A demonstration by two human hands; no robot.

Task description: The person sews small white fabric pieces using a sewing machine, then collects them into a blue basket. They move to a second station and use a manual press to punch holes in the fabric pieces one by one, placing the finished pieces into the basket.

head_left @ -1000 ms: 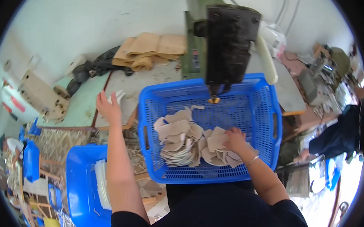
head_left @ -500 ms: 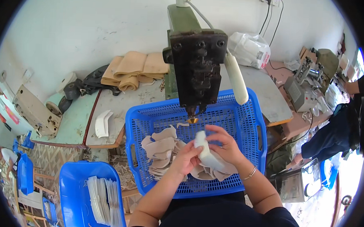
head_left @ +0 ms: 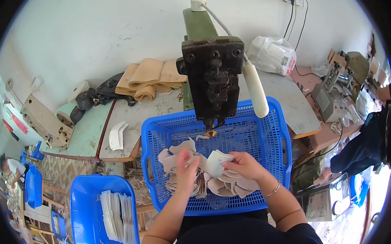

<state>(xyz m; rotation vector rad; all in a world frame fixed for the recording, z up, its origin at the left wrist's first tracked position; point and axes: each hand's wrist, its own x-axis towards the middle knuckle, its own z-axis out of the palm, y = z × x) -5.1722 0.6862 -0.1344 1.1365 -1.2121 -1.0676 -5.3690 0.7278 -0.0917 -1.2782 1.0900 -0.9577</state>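
My right hand [head_left: 247, 166] pinches a whitish curved cut piece of sheet material [head_left: 216, 163] by its right edge, above the blue plastic basket [head_left: 151, 128]. To its left, my left hand [head_left: 186, 171] is raised, smeared by motion, thumb and fingers apart with nothing seen in them. Below both hands, several beige shaped cut pieces [head_left: 233, 184] lie in loose stacks inside the basket. A black and green machine head [head_left: 216, 75] hangs over the basket's far side, with a brass-coloured tip [head_left: 211, 134] just beyond the held piece.
At lower left, a blue tub [head_left: 85, 204] holds bundled pale strips [head_left: 115, 216]. Folded tan sheets [head_left: 151, 78] and a white angled piece [head_left: 117, 135] lie on the worktable behind. A white plastic bag [head_left: 272, 54] sits behind the machine. Another person's sleeve [head_left: 360, 140] shows at right.
My left hand has let go of the whitish piece and moved left. My right hand keeps it, now lower and turned flatter. The whole view has shifted slightly.
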